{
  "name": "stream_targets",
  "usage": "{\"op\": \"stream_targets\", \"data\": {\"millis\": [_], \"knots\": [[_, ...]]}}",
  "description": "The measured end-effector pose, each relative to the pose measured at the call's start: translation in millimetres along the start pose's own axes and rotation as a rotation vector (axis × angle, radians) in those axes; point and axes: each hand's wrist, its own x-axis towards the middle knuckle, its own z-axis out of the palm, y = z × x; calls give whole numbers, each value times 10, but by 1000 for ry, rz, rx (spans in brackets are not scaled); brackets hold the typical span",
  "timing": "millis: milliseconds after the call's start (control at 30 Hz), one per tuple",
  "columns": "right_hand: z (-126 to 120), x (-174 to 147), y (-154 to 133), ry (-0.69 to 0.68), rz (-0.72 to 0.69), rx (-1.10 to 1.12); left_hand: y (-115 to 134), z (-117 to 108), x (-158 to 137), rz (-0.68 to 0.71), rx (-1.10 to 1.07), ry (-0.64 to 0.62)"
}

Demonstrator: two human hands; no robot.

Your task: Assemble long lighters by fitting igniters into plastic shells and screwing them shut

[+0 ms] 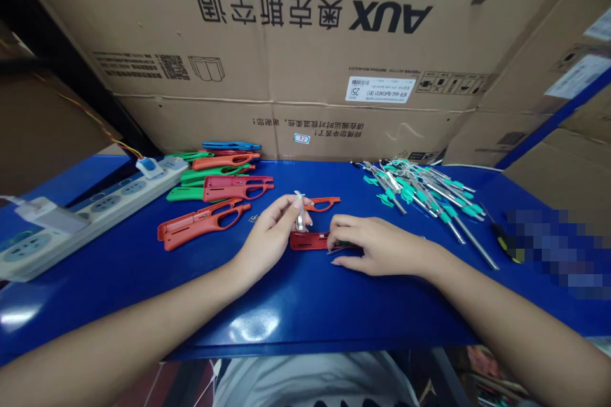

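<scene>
Red slotted shell [308, 241] | silvery piece [300, 220], upright in left hand [271, 229]

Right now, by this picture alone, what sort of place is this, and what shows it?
Probably an assembly workshop: red, green and orange plastic handle shells lie piled on a blue tabletop, silver metal tubes with teal plastic parts are heaped at right, and the right hand is at another red plastic shell.

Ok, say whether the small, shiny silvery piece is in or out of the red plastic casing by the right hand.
Out: the left hand pinches the silvery piece, its visible length outside the red casing.
</scene>
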Motion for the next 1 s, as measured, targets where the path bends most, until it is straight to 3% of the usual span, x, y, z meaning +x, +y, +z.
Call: {"op": "stream_targets", "data": {"millis": [100, 267, 367, 533, 633, 1000], "knots": [[0, -14, 14, -53, -24, 12, -10, 7, -1, -61, -11, -27], [46, 35, 48, 72, -45, 127, -27, 16, -10, -88, -3, -75], [96, 76, 110, 149, -3, 332, -21, 12, -14, -70, 74, -94], [227, 144, 261, 206, 224, 789, -17, 7, -15, -67, 186, -132], [251, 171, 313, 234, 236, 936, -24, 14, -14, -86, 161, -142], [217, 177, 336, 191, 206, 983, -22, 20, -20, -161, 130, -184]]}}
